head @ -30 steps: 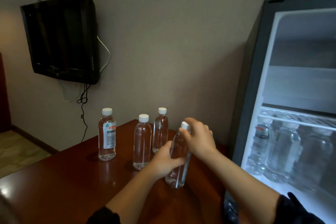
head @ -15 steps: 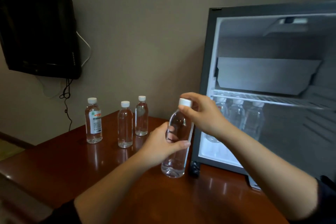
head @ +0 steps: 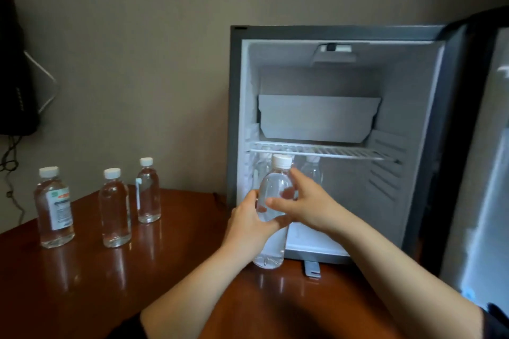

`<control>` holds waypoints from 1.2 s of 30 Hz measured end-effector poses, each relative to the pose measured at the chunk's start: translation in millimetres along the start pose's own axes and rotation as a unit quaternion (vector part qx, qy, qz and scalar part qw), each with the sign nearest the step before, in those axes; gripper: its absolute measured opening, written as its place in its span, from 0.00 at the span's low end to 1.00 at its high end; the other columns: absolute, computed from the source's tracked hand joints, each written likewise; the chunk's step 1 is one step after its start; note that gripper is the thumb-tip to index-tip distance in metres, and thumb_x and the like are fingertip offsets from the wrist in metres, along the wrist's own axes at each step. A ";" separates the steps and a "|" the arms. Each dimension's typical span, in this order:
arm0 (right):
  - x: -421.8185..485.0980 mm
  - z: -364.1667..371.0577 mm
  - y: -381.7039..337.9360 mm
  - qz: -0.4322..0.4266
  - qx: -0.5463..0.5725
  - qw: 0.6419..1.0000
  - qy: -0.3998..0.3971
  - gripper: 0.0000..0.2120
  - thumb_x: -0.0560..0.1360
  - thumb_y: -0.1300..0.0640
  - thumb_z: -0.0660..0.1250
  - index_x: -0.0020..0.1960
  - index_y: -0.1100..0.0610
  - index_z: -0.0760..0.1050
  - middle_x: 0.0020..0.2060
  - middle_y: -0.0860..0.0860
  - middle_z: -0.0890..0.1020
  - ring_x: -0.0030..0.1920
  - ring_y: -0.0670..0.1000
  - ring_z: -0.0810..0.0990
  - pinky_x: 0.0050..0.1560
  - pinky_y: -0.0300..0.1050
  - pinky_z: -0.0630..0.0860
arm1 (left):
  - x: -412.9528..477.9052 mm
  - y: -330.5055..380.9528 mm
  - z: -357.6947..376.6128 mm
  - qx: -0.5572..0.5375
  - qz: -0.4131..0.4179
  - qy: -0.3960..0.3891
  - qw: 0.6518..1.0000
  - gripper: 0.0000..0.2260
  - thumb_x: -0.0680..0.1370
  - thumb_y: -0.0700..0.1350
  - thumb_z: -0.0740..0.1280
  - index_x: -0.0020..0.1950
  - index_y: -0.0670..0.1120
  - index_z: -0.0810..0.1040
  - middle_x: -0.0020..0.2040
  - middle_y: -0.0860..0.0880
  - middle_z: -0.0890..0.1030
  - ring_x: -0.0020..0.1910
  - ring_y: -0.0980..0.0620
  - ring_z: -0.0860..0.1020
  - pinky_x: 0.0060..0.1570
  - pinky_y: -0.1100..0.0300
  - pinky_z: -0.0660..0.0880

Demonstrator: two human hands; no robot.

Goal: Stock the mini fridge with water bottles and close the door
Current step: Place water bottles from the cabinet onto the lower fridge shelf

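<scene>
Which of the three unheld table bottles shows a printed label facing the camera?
The leftmost bottle: its white printed label faces us; the middle bottle and back bottle show mostly clear plastic.

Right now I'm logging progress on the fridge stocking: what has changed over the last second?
Both hands carried the held bottle rightward, from beside the three spare bottles to the front of the open mini fridge. The right hand slid from the cap to the body; the left hand kept its grip. The spare bottles, the bottles inside and the open door stayed put.
</scene>
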State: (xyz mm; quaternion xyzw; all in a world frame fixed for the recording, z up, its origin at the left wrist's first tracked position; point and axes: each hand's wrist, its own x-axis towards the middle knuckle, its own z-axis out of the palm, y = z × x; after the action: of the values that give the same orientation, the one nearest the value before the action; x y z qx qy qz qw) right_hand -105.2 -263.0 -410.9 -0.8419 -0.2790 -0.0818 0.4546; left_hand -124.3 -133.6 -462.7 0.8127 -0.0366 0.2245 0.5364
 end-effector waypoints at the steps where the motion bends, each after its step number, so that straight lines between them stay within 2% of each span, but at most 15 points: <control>1: -0.9 -4.0 7.5 0.018 -0.002 1.000 0.001 0.26 0.64 0.46 0.74 0.59 0.46 0.70 0.45 0.48 0.81 0.45 0.49 0.77 0.45 0.46 0.74 | 4.4 2.1 10.3 -0.005 -0.003 -0.005 1.000 0.22 0.58 0.59 0.75 0.46 0.54 0.72 0.46 0.51 0.80 0.46 0.50 0.80 0.51 0.48 0.78; 4: 0.3 -19.3 30.4 0.051 -0.015 0.998 0.044 0.35 0.57 0.36 0.69 0.62 0.38 0.65 0.52 0.52 0.81 0.50 0.52 0.80 0.50 0.50 0.78 | 17.8 6.4 40.1 -0.012 -0.005 -0.037 0.999 0.18 0.64 0.54 0.76 0.45 0.53 0.70 0.45 0.54 0.78 0.46 0.50 0.77 0.47 0.57 0.75; 7: 2.3 -35.7 51.5 0.074 -0.017 0.994 0.076 0.37 0.55 0.34 0.67 0.63 0.38 0.64 0.55 0.55 0.81 0.56 0.57 0.79 0.56 0.58 0.78 | 32.7 6.3 66.5 -0.016 0.004 -0.072 0.997 0.17 0.66 0.50 0.76 0.48 0.51 0.71 0.43 0.58 0.76 0.44 0.55 0.75 0.42 0.65 0.71; 9: 4.8 -45.7 65.4 0.093 -0.045 0.991 0.088 0.35 0.58 0.36 0.69 0.63 0.40 0.64 0.54 0.54 0.81 0.56 0.58 0.79 0.56 0.58 0.77 | 42.2 1.5 82.8 -0.009 0.007 -0.098 0.995 0.28 0.66 0.55 0.75 0.61 0.46 0.72 0.55 0.52 0.79 0.54 0.52 0.77 0.52 0.62 0.74; 11: 8.3 -53.8 77.6 0.109 -0.087 0.986 0.094 0.31 0.65 0.41 0.70 0.65 0.45 0.64 0.56 0.53 0.80 0.57 0.58 0.78 0.58 0.56 0.76 | 48.0 -2.4 94.5 0.002 0.004 -0.114 0.994 0.34 0.68 0.56 0.72 0.70 0.48 0.66 0.66 0.52 0.73 0.62 0.53 0.73 0.59 0.60 0.71; 15: 17.3 -64.2 101.5 0.116 -0.105 0.980 0.120 0.23 0.72 0.51 0.71 0.64 0.52 0.67 0.58 0.51 0.79 0.59 0.54 0.78 0.59 0.51 0.75 | 53.8 -12.2 117.9 -0.005 0.004 -0.132 0.991 0.31 0.74 0.49 0.69 0.74 0.49 0.61 0.63 0.50 0.73 0.57 0.55 0.73 0.53 0.65 0.70; 19: 28.0 -64.3 123.3 0.138 -0.103 0.975 0.142 0.23 0.72 0.49 0.70 0.62 0.50 0.64 0.56 0.52 0.79 0.55 0.55 0.79 0.57 0.57 0.77 | 63.6 -18.8 136.6 -0.013 0.002 -0.145 0.989 0.29 0.75 0.44 0.68 0.74 0.50 0.61 0.62 0.50 0.73 0.56 0.54 0.75 0.50 0.66 0.70; 21: 35.2 -66.5 130.4 0.149 -0.117 0.970 0.151 0.24 0.72 0.48 0.69 0.63 0.49 0.62 0.57 0.52 0.78 0.55 0.56 0.79 0.56 0.57 0.77 | 70.7 -22.1 143.4 -0.011 0.007 -0.143 0.990 0.28 0.76 0.43 0.67 0.74 0.50 0.61 0.61 0.50 0.73 0.56 0.53 0.75 0.52 0.65 0.72; 23: 43.9 -69.4 135.9 0.162 -0.129 0.967 0.151 0.25 0.73 0.49 0.68 0.65 0.49 0.61 0.59 0.52 0.77 0.57 0.57 0.78 0.56 0.54 0.76 | 75.7 -24.7 147.1 0.009 0.019 -0.143 0.989 0.28 0.76 0.43 0.66 0.74 0.51 0.61 0.63 0.51 0.72 0.59 0.53 0.74 0.58 0.62 0.71; 26: 58.9 -70.5 144.9 0.174 -0.123 0.963 0.163 0.26 0.74 0.50 0.67 0.67 0.49 0.60 0.62 0.53 0.75 0.59 0.58 0.77 0.56 0.50 0.75 | 82.9 -26.1 145.3 0.135 0.109 -0.091 0.981 0.27 0.77 0.44 0.64 0.74 0.50 0.60 0.73 0.51 0.61 0.73 0.52 0.59 0.72 0.56 0.60; 28: 69.4 -70.2 152.4 0.172 -0.111 0.964 0.170 0.26 0.74 0.51 0.67 0.68 0.48 0.60 0.63 0.53 0.74 0.60 0.57 0.76 0.58 0.52 0.74 | 88.1 -24.2 141.4 0.227 0.187 -0.037 0.955 0.28 0.77 0.45 0.63 0.75 0.52 0.56 0.77 0.53 0.51 0.76 0.52 0.46 0.74 0.53 0.50; 30: 79.2 -70.7 157.3 0.164 -0.102 0.967 0.167 0.26 0.74 0.52 0.67 0.68 0.49 0.60 0.64 0.54 0.74 0.61 0.57 0.76 0.59 0.52 0.74 | 96.9 -21.0 136.5 0.298 0.220 -0.014 0.929 0.30 0.78 0.47 0.62 0.76 0.54 0.50 0.78 0.54 0.44 0.76 0.52 0.39 0.74 0.52 0.46; 32: 88.4 -71.9 161.3 0.155 -0.099 0.969 0.165 0.28 0.74 0.54 0.67 0.70 0.52 0.59 0.65 0.55 0.73 0.63 0.57 0.75 0.60 0.50 0.73 | 108.9 -22.2 134.7 0.356 0.229 0.002 0.906 0.32 0.76 0.50 0.65 0.76 0.55 0.51 0.78 0.52 0.45 0.77 0.49 0.42 0.74 0.48 0.49; 34: 97.4 -73.4 166.0 0.152 -0.097 0.970 0.164 0.30 0.74 0.56 0.67 0.72 0.53 0.57 0.67 0.56 0.71 0.65 0.57 0.73 0.62 0.48 0.72 | 120.4 -26.1 135.2 0.411 0.246 0.030 0.877 0.35 0.68 0.52 0.74 0.72 0.53 0.64 0.76 0.47 0.59 0.75 0.43 0.59 0.69 0.45 0.62; 36: 106.4 -74.1 170.6 0.153 -0.106 0.969 0.162 0.31 0.74 0.56 0.67 0.72 0.53 0.56 0.67 0.57 0.71 0.66 0.58 0.72 0.62 0.48 0.71 | 129.7 -38.6 137.8 0.441 0.262 0.050 0.857 0.38 0.60 0.52 0.79 0.68 0.51 0.70 0.72 0.45 0.68 0.69 0.41 0.69 0.66 0.45 0.67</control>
State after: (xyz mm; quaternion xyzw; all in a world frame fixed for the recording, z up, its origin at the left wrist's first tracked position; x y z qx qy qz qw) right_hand 84.6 -354.5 -449.6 -0.8934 -0.0593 -0.1756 0.4093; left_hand 48.4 -216.2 -487.8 0.9122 -0.1188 0.3895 0.0448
